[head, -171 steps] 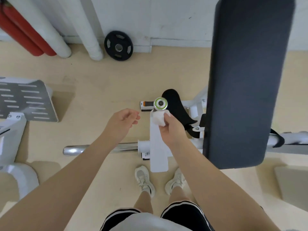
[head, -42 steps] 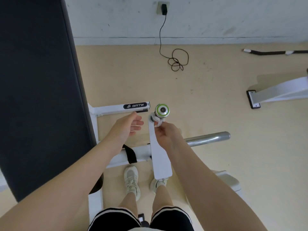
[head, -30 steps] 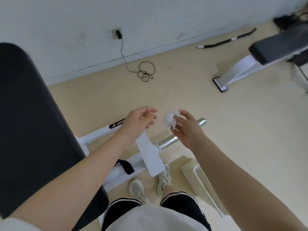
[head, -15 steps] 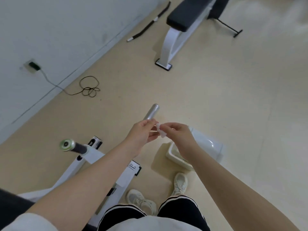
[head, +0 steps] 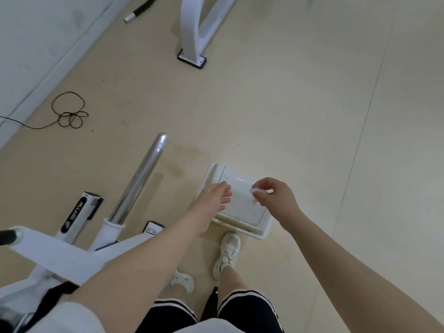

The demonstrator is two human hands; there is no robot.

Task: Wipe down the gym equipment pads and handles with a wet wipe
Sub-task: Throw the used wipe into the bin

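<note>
**Q:** So, moving left to right, what does the head view show?

**A:** Far left of the left hand (head: 214, 196) stands a white steel gym machine frame (head: 50, 258). From it a polished chrome bar (head: 139, 179) angles up and away. A black-gripped handle end (head: 7, 236) just shows at the left edge. The left hand hangs with its fingers loosely bent, holding nothing. Beneath both hands lies a white plastic flip-lid waste bin (head: 240, 207) on the beige floor. Just right of the left hand, apart from it, the right hand (head: 274, 195) pinches a small crumpled white wet wipe (head: 257, 190) at its fingertips, above the bin's lid.

**Q:** Which step of the wiping job is this?

**A:** It looks like a break between surfaces. The wipe is off the machine and poised over the bin, probably to be thrown away. That is a judgement, not something seen.

**Q:** What does the next move need?

**A:** The lid appears closed. It would need opening, perhaps with the free left hand or the white sneaker (head: 227, 253) beside the bin. A fresh wipe would then be needed for any pads and handles not yet cleaned.
</note>
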